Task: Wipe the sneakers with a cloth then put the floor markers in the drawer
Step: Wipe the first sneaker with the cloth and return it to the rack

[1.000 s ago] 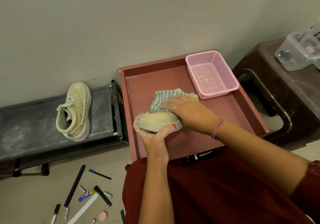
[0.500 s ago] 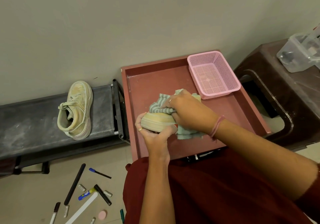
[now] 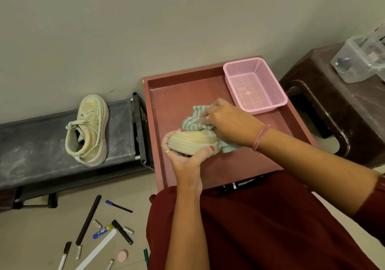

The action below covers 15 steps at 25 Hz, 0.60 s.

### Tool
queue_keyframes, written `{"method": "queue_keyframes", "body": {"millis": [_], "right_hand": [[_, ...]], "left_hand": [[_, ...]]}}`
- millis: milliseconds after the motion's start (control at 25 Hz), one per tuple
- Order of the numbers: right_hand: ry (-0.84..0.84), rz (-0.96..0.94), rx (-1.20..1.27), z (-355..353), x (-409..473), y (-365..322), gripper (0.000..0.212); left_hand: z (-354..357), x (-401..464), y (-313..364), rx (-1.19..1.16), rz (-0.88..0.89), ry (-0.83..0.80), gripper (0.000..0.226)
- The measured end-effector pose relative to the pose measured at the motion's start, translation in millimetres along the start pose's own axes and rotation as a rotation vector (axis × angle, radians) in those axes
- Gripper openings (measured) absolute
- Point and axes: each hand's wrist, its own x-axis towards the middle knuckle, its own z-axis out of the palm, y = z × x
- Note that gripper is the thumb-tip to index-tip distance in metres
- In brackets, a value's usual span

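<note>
Over the drawer [image 3: 260,161], left hand [image 3: 183,157] grips the sneaker [image 3: 192,141] steady — right hand [image 3: 227,119] clutches the cloth [image 3: 192,121], rubbing it.

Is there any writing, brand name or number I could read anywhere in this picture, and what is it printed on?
No text can be read here.
Blue and yellow tube on the floor: a round printed mark, too blurred to read.
Sneaker on the bench: no readable label.
Sneaker in the left hand: no lettering shows.
Markers: print, if any, too small.
</note>
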Motion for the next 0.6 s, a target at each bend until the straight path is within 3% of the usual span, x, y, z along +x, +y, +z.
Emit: {"method": "queue_keyframes", "body": {"millis": [80, 280, 440, 600], "right_hand": [[-0.031, 0.108, -0.138, -0.3, -0.7, 2.0, 0.027], [-0.047, -0.09, -0.061, -14.6, 0.8, -24.5, 0.028], [-0.07, 0.138, -0.171, -4.8, -2.5, -2.3, 0.032], [-0.036, -0.032, -0.039, -18.4, 3.3, -32.1, 0.026]], "left_hand": [[0.7, -0.8, 0.5, 0.003, 0.005, -0.01, 0.077], [-1.6, 1.2, 1.4, 0.003, -0.004, -0.001, 0.078], [0.1, -0.9, 0.8, 0.017, 0.006, -0.023, 0.079], [0.0, -1.4, 2.6, 0.033, 0.016, -0.008, 0.076]]}}
